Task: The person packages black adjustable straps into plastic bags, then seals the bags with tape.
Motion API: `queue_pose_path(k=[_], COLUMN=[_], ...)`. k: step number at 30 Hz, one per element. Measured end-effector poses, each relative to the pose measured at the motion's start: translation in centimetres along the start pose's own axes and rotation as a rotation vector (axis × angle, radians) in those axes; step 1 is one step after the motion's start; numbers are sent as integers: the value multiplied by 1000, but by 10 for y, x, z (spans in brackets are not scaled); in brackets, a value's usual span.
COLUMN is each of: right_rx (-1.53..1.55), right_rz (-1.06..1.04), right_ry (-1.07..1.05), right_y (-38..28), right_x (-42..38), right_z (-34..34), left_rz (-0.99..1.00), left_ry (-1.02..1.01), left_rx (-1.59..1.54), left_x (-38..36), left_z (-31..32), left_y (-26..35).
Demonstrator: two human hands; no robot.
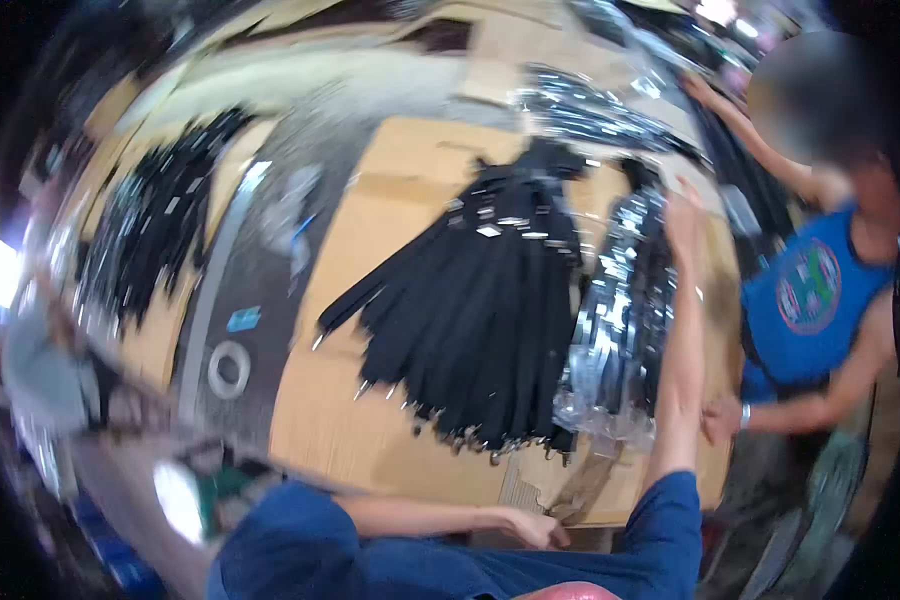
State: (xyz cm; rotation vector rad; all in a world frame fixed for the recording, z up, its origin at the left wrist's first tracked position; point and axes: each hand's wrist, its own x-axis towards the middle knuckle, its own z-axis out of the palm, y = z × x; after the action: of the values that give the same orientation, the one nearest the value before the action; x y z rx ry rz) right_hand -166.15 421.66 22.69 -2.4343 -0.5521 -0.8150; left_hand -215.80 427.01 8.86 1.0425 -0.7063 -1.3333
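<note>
A large fan of black straps with metal hooks (470,310) lies on a cardboard sheet (370,440). Beside it on the right is a plastic-wrapped bundle of black straps (620,300), shiny along its length. My right arm reaches forward along that bundle, and my right hand (682,210) is at its far end, its fingers smeared by motion. Low in front of my body, my left hand (537,529) is near the front edge of the cardboard with its fingers curled in; what they hold, if anything, is hidden.
Another person in a blue tank top (810,290) stands at the right, one arm stretched toward the far side. More wrapped bundles (600,110) lie at the back. To the left are another pile of black straps (160,220), a tape roll (229,369) and a blue packet (243,319).
</note>
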Motion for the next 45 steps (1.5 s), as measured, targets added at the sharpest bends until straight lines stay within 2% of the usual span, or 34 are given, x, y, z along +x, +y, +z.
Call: queue_pose_path(k=[1,2,3,5,7,9,10,12,14,16,17,18,19,20,21,22,23,24,25,26,28,29,31,33,35,38,41,45], right_rx=[-43,20,52,125,202,381,392,397,324,105,3,-1,-10,-30,69,100,68,-22,-143,-219,-178,-165,-156,-14,-55,-218,-61,-6], right_rz=[-165,7,-109,-157,-245,-317,-334,-361,-369,-276,-208,-210,-246,-265,-226,-220,-208,-123,-81,0,49,72,111,166,355,345,289,354], right_ry=[28,-39,-44,-225,-354,-505,-563,-695,-787,-703,-673,-669,-587,-503,-459,-337,-202,-130,-97,-147,-193,-242,-318,-198,-134,-70,-75,-122], right_y=[5,-50,-51,-113,-186,-246,-269,-300,-313,-315,-314,-312,-308,-302,-310,-312,-317,-325,-321,-313,-305,-305,-305,-301,-309,-285,-241,-235], right_x=[-6,-17,-23,-47,-75,-101,-114,-135,-157,-182,-192,-201,-210,-218,-222,-225,-227,-226,-225,-226,-226,-223,-217,-208,-196,-178,-143,-97], right_z=[11,-6,7,-3,-17,-22,-21,-11,8,35,45,57,68,66,58,53,46,34,32,33,37,36,35,39,34,44,62,68], left_rz=[-46,40,118,183,114,191,94,306,-159,-224,-96,-30,-226,-162,156,673,883,1158,1271,1297,1408,1388,1463,1477,1503,1523,1473,1358], left_ry=[-130,-32,61,270,642,1083,1318,1726,2174,2543,2785,2910,3128,3253,3264,2843,2664,2298,2143,2098,2033,2014,2080,2098,2111,1984,1960,2059], left_rx=[261,279,303,109,162,129,-6,113,309,521,549,349,236,140,-167,-420,-873,-1010,-1064,-1058,-937,-915,-844,-834,-817,-887,-845,-825], left_x=[-20,-41,-65,-140,-206,-268,-294,-338,-388,-429,-448,-469,-489,-514,-541,-546,-539,-549,-544,-540,-535,-537,-539,-540,-540,-544,-554,-556], left_z=[-13,-16,-15,-8,0,24,39,40,78,101,107,119,122,119,108,130,138,138,146,147,151,150,150,151,152,155,151,147], left_y=[15,11,5,31,41,53,59,0,0,-39,-65,-81,-115,-171,-247,-244,-223,-256,-240,-232,-239,-247,-260,-258,-244,-225,-235,-241])
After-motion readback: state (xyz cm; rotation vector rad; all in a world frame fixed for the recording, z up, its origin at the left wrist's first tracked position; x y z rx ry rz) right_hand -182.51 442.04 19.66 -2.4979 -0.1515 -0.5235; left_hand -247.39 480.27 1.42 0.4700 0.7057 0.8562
